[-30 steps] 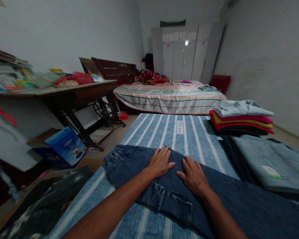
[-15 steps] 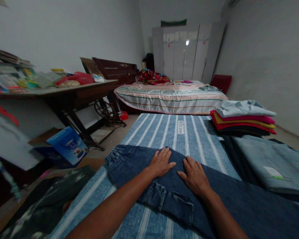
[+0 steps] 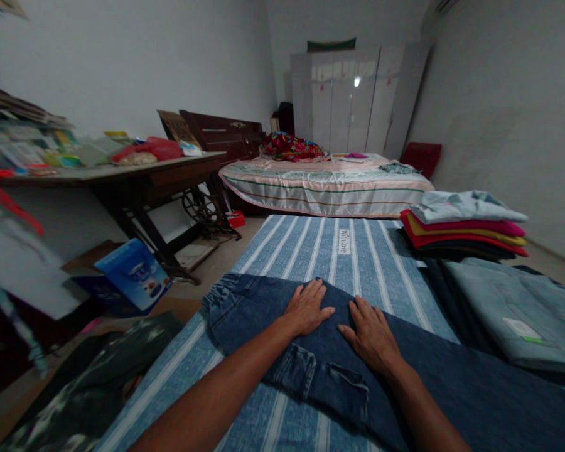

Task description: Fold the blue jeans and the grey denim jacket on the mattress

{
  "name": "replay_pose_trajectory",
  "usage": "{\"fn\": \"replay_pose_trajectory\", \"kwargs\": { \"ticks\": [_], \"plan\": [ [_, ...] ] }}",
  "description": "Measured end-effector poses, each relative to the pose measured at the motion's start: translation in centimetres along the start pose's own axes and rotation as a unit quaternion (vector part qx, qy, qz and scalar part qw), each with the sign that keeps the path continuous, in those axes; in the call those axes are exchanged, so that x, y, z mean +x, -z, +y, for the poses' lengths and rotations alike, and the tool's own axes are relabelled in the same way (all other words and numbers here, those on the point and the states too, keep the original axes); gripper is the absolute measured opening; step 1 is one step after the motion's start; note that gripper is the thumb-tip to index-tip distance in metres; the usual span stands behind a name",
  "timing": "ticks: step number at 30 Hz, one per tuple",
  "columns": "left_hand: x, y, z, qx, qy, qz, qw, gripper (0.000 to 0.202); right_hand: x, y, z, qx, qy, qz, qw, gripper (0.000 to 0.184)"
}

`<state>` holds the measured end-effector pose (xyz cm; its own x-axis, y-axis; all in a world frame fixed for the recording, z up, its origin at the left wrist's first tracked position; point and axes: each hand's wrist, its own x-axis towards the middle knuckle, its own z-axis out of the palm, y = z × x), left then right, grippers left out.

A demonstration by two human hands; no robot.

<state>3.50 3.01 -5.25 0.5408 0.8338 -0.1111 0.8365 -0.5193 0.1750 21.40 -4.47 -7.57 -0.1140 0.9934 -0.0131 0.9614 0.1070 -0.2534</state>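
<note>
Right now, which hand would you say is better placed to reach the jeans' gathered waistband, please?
Probably the left hand: it rests on the jeans nearer the gathered waistband, with the right hand farther along.

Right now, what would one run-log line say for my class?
left hand: palm down on jeans; right hand: palm down on jeans; jeans: laid across striped cloth; folded clothes: stacked at right

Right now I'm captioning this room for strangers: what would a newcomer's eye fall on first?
Probably the left hand and right hand, both spread on the dark blue denim trousers that lie across the striped cover in the foreground. Next, likely the folded stack at the right, with its red, yellow and pink layers, then the red floral bundle on the bed beyond.
</note>
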Motion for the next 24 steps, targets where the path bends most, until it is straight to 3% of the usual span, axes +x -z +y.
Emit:
{"fn": "replay_pose_trajectory", "kwargs": {
  "ticks": [24],
  "plan": [
    [-0.1,-0.02,0.08,-0.014,0.004,0.005,1.0,0.068,-0.1,-0.1,0.01,0.016,0.003,0.011,1.0,0.069]
  ]
}}
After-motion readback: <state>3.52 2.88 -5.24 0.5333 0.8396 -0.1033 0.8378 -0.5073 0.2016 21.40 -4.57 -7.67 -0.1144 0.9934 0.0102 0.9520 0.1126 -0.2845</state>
